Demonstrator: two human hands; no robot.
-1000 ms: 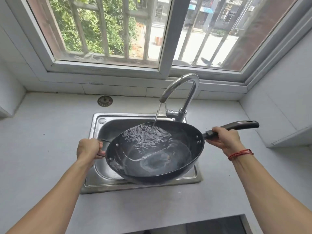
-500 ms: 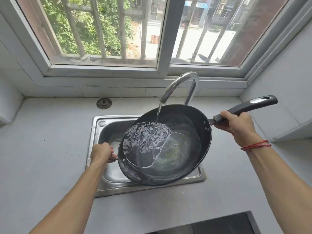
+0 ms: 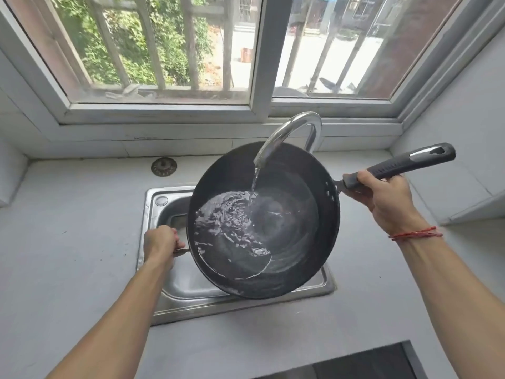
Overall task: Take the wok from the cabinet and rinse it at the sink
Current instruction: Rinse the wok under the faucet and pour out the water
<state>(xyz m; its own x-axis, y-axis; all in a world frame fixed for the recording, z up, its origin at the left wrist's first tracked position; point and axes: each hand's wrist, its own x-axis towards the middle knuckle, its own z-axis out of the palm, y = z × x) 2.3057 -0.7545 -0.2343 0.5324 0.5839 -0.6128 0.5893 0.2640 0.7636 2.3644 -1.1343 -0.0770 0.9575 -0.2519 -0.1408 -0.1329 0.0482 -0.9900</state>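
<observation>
- Fingers (image 3: 177,243) of the left hand (image 3: 159,242) are curled round the small loop handle (image 3: 182,250) and grip it, over the sink (image 3: 153,214) at its 9 o'clock side.
- On the counter (image 3: 68,242), at 11 o'clock from the sink, lies a round metal strainer (image 3: 164,166).
- The wok (image 3: 300,236) hangs above the basin, held between both hands and tilted so its low rim is at about 7 o'clock. Water pools in that low side.
- The faucet (image 3: 289,129) arches in from 12 o'clock, and its stream (image 3: 255,179) falls inside the bowl.
- The wok's long axis runs from the loop at 8 o'clock to the long handle (image 3: 404,166) at 2 o'clock. From either set of fingers the bowl lies inward, between the hands.
- The right hand (image 3: 382,198) is wrapped tight round the long handle's base, just beside the rim, and sits higher than the left.
- Judgement: rinsing is under way. Swirling or tipping out likely turns on raising the right hand further, with the left acting as the pivot.
</observation>
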